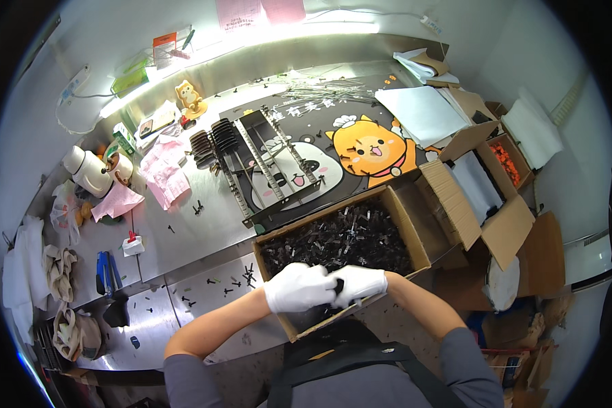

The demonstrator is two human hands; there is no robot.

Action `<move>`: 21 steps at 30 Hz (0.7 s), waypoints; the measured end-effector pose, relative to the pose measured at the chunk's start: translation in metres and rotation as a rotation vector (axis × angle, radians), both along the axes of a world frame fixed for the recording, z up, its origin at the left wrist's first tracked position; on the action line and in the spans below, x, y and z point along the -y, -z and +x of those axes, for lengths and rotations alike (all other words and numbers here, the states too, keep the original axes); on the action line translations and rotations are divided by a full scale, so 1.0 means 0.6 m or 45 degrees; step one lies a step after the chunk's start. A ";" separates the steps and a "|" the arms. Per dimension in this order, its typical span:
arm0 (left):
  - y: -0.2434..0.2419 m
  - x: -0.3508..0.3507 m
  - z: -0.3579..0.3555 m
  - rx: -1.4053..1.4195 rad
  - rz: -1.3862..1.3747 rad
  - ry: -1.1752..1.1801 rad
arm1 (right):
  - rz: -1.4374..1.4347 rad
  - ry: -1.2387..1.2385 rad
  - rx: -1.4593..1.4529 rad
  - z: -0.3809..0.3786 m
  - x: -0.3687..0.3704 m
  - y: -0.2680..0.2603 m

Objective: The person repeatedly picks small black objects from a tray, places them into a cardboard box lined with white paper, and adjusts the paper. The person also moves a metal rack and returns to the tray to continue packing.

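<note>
My left hand (299, 288) and my right hand (358, 286), both in white gloves, meet over the near side of an open cardboard box (422, 252). A small dark piece (339, 285) shows between the fingers; which hand grips it I cannot tell, as the fingers are blurred. Many small black and clear plastic parts (331, 237) fill the box. Beyond it, a metal rack with notched rails (270, 163) lies on a dark mat (336, 109) with cartoon animals. Round black pieces (224, 137) stand in a row at the rack's left end.
Loose black parts (247, 278) lie on the steel table (209, 204) left of the box. An open carton (505, 229) and a box of orange parts (505, 163) stand to the right. Thin rods (331, 89) lie behind the rack. A blue tool (104, 273), pink paper (164, 171) and a white bottle (87, 171) are at left.
</note>
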State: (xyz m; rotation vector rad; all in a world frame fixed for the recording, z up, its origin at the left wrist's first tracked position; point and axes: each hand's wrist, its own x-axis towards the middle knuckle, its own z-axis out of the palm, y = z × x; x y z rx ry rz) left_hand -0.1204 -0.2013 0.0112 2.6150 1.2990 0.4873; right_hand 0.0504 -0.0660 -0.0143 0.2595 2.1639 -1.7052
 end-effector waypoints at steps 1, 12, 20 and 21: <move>0.034 0.024 -0.006 -0.030 -0.031 -0.096 | 0.663 0.185 -0.368 0.002 -0.004 0.025; 0.084 -0.054 0.106 2.350 -1.317 -0.964 | -0.775 1.015 -0.398 0.008 -0.017 0.029; 0.078 -0.141 0.139 2.712 -1.982 -0.364 | 0.878 0.125 -0.704 0.129 -0.177 -0.124; 0.072 -0.163 0.158 2.652 -2.054 -0.317 | 0.960 0.064 -1.101 0.154 -0.199 -0.091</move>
